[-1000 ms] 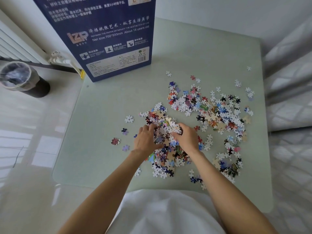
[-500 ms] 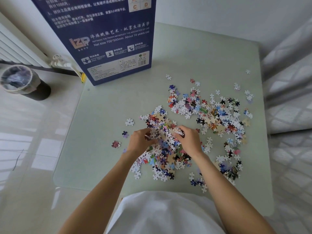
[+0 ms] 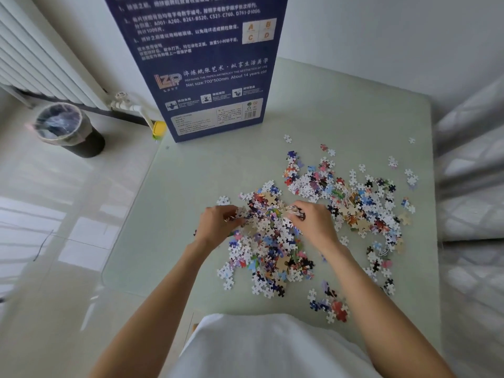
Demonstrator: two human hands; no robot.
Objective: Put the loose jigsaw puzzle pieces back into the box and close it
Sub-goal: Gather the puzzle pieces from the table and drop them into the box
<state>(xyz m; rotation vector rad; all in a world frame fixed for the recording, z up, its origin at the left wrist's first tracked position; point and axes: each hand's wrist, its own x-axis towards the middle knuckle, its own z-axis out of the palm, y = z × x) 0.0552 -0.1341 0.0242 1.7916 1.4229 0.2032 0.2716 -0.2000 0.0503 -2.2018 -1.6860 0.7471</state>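
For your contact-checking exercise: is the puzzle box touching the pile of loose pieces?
Apart. The head view shows bare table between the box and the nearest pieces of the pile.

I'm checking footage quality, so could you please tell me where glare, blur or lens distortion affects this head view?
Head view: window glare streaks the glossy floor; wide-angle bending curves the table edges and the box; the corners smear, the bedding most; the left hand, right hand and puzzle pieces are evenly lit and fairly sharp.
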